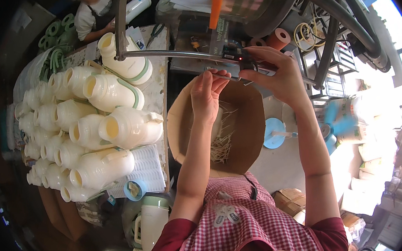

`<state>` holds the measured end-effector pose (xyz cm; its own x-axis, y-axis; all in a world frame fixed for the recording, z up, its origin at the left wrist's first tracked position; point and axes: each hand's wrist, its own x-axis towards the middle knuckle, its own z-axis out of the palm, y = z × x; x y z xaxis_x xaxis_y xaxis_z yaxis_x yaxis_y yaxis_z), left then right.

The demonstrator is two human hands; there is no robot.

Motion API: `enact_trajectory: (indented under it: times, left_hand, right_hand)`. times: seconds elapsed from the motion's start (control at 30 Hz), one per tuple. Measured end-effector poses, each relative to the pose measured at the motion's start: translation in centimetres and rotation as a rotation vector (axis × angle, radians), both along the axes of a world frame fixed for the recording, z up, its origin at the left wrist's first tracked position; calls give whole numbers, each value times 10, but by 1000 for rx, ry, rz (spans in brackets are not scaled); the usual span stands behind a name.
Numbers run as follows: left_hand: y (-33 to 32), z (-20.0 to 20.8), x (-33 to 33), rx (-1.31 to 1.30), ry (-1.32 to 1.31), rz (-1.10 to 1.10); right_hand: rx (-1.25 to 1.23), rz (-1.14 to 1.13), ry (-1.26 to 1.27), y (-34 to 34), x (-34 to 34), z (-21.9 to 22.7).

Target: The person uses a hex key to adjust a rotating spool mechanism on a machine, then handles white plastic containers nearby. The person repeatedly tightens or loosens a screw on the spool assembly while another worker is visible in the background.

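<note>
My left hand (205,97) is raised over a cardboard box, its fingertips pinched together at the end of a thin metal strip (230,78). What lies between the fingertips is too small to make out. My right hand (279,74) curls its thumb and fingers around a small black device (234,52) with a lit red dot, mounted by a curved metal rail (176,54). Both hands are close together just under that rail. Below them the open cardboard box (247,117) holds a heap of thin pale sticks (221,147).
Many cream plastic jug bodies (116,127) are stacked on the table at left. Pliers (155,34) lie beyond them. An orange bar (217,4) and dark metal frame (333,11) stand overhead. A blue fan (338,123) is at right. Another person (93,18) works at far left.
</note>
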<state>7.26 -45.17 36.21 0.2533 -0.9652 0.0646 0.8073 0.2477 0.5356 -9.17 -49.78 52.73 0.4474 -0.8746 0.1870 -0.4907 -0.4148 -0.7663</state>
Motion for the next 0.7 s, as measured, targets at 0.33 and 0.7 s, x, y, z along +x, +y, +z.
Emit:
enact_trajectory:
  times: [0.33, 0.7]
  left_hand:
    - [-16, 12, -2, 91, 77, -40]
    - [-22, 15, -4, 166, 138, -159]
  right_hand:
    - [-26, -15, -2, -1, 3, -9]
    - [61, -83, 19, -1, 3, -10]
